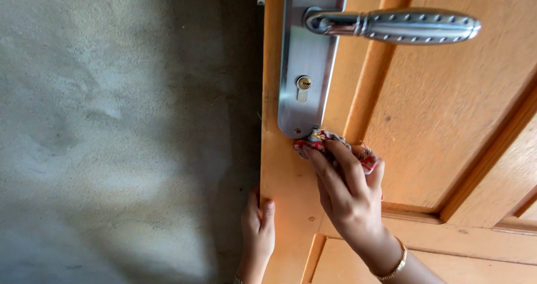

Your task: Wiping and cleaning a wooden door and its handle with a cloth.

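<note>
Soft, light patterned cloth [335,147] looks bunched under the right hand [349,197], fingers pressed together, pushing it against the door [447,122] just below the lock plate [305,55]. Left hand [257,228] grips the door's edge.

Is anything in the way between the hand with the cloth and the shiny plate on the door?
Nothing visible. The right hand presses the patterned cloth on the wooden door, right at the bottom edge of the metal lock plate. The left hand grips the door's edge lower down, out of the way.
</note>
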